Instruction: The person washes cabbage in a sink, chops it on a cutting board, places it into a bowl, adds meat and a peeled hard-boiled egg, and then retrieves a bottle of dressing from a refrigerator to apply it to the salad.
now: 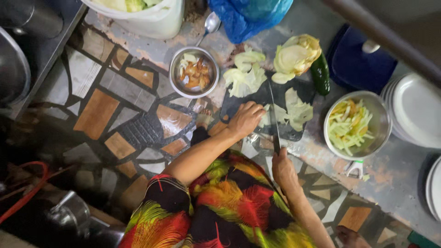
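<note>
On the floor [115, 105], a dark board [239, 103] carries cabbage leaves [297, 110]. The step looks like slicing: the left hand [245, 118] presses leaves flat, its grip spread wide over them. The right hand [282, 167] has its grip closed around the knife [274, 120]; the blade's long axis points straight away from that grip, just beside the left fingers. The next cut calls for keeping those fingers clear.

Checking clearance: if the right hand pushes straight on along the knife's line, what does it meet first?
Likely the cabbage leaves on the dark cutting board, next to the left hand. The right hand points the knife up-frame. Depth is unclear.
</note>
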